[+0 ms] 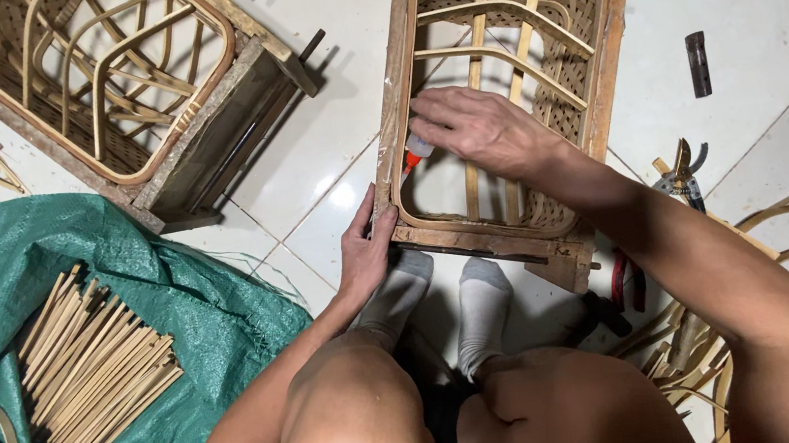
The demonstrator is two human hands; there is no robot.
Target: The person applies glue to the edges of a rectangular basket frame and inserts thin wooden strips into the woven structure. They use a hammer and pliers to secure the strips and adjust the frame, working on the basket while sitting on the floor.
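A rectangular wooden mould with a half-woven bamboo basket (508, 90) inside it lies on the white tiled floor in front of my socked feet. My right hand (473, 128) reaches into it and is shut on a small glue bottle (416, 150) with an orange tip, held against the left rim of the bamboo frame. My left hand (366, 246) grips the near left corner of the mould from outside, thumb on the wooden edge.
A second wooden mould with a basket (112, 85) sits at the upper left. A green tarp (176, 306) at left carries a bundle of bamboo strips (95, 369). Pruning shears (681, 174), red-handled pliers (624, 279) and loose bamboo offcuts (779, 207) lie at right.
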